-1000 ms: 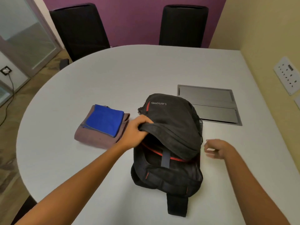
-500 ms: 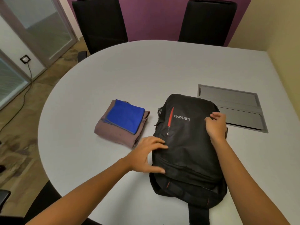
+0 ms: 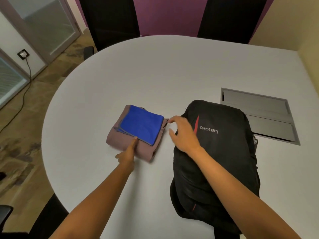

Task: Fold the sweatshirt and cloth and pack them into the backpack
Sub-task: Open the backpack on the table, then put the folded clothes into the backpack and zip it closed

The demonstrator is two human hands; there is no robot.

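Note:
A folded mauve sweatshirt (image 3: 120, 144) lies on the white table (image 3: 155, 75), and a folded blue cloth (image 3: 142, 124) sits on top of it. To its right a black backpack (image 3: 224, 152) with a red stripe lies flat. My left hand (image 3: 128, 150) rests on the sweatshirt's near side, a finger reaching the blue cloth's edge. Spread and relaxed, my right hand (image 3: 183, 133) hovers between the backpack's left edge and the sweatshirt's right corner, fingertips close to that corner.
A grey metal cable hatch (image 3: 269, 107) is set into the table behind the backpack. Two black chairs (image 3: 110, 19) stand at the far side. The table's rounded edge curves along the left, above the floor.
Both hands left the backpack and moved left to the folded pile. The backpack now lies flat with its flap down. The camera view shifted.

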